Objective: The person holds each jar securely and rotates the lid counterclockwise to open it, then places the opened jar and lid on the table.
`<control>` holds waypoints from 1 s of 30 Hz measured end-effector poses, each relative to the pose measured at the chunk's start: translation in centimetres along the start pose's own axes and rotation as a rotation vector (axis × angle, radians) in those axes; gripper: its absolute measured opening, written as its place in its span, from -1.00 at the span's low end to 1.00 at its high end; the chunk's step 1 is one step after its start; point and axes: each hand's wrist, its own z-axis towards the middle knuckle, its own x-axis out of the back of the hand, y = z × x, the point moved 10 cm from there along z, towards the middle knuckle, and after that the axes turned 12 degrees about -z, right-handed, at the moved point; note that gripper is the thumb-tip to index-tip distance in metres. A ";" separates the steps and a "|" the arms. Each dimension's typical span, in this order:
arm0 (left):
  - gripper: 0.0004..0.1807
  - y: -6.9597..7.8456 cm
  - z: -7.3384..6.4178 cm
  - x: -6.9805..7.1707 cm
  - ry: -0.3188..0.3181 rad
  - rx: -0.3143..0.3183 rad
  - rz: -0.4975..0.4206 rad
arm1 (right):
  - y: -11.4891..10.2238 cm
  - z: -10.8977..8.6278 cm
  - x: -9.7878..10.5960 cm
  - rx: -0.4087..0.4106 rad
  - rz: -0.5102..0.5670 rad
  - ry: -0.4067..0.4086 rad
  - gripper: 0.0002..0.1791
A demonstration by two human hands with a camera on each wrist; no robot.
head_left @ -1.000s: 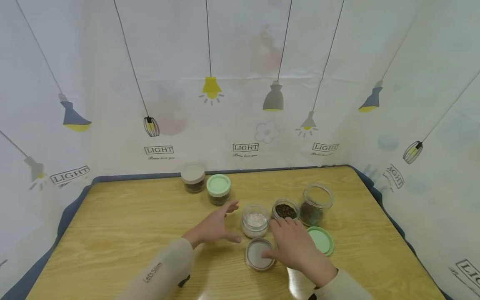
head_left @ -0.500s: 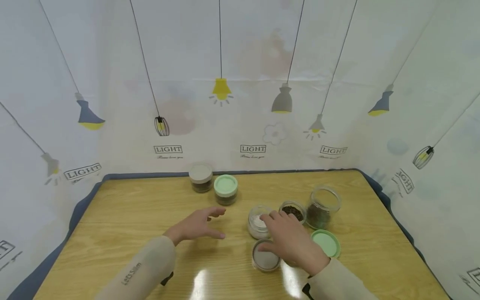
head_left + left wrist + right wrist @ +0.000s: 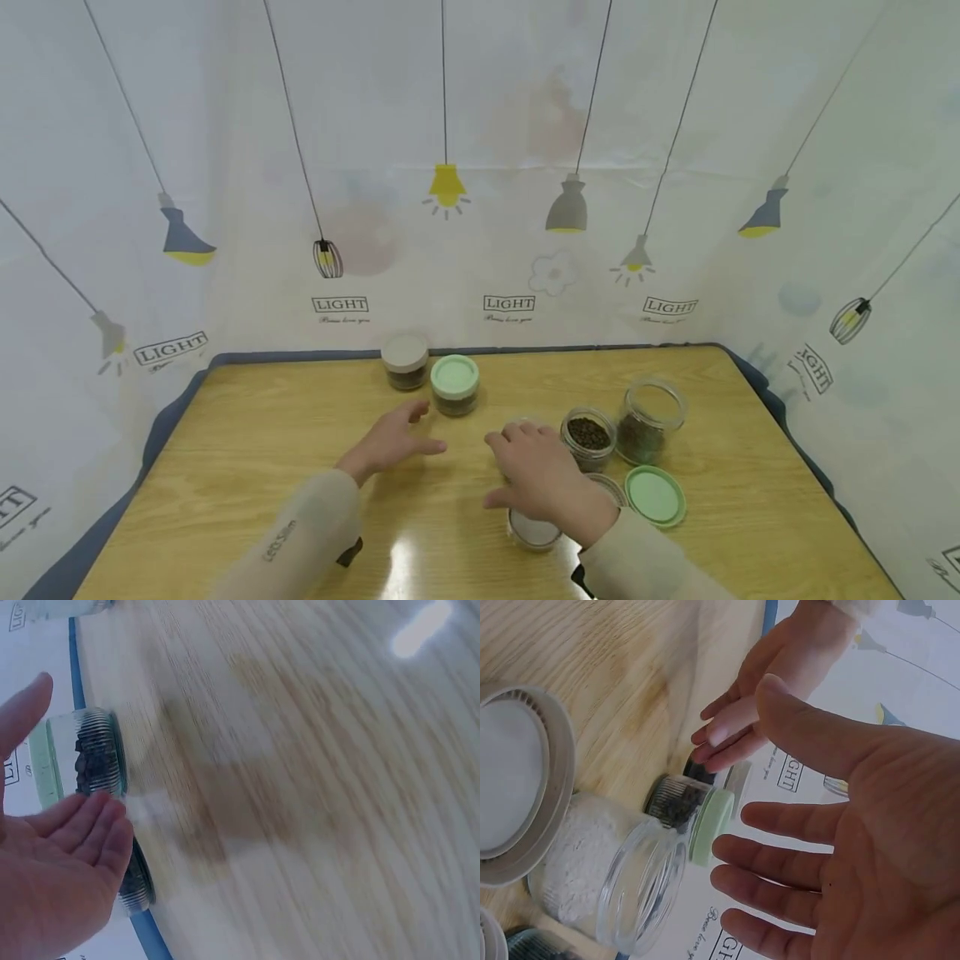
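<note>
My left hand (image 3: 393, 442) hovers over the table, thumb and fingers apart and holding nothing. Beyond it stand a green-lidded jar (image 3: 455, 387) and a white-lidded jar (image 3: 405, 362), both with dark contents. My right hand (image 3: 540, 475) is also empty, fingers extended, above an uncapped glass jar (image 3: 585, 862) of white contents. From the head view it mostly hides that jar. A pale round lid (image 3: 534, 532) lies inner side up just in front, partly covered by the hand. In the right wrist view, both palms show with nothing in them.
Right of the right hand stand an open jar of dark brown grains (image 3: 587, 435) and a larger open jar (image 3: 643, 429) with dark contents. A green lid (image 3: 656, 496) lies before them, beside another round rim (image 3: 609, 487) partly behind the right wrist. A printed curtain (image 3: 480, 250) borders the wooden table.
The right hand has moved left, from beside the dark-grain jar to over the white-filled jar. The left hand has drawn away leftward from that jar. The head view has shifted slightly.
</note>
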 end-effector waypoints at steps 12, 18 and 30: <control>-0.03 0.3 3.1 -0.3 0.176 0.057 -0.008 | -1.7 0.7 -0.6 0.035 -0.027 -0.095 -0.16; 0.02 0.6 3.9 -0.4 0.249 0.053 -0.076 | -2.1 0.7 -0.6 0.055 -0.030 -0.096 -0.16; 0.02 0.0 5.5 -0.9 0.371 0.028 -0.139 | -1.9 0.7 -1.0 0.054 -0.032 -0.109 -0.16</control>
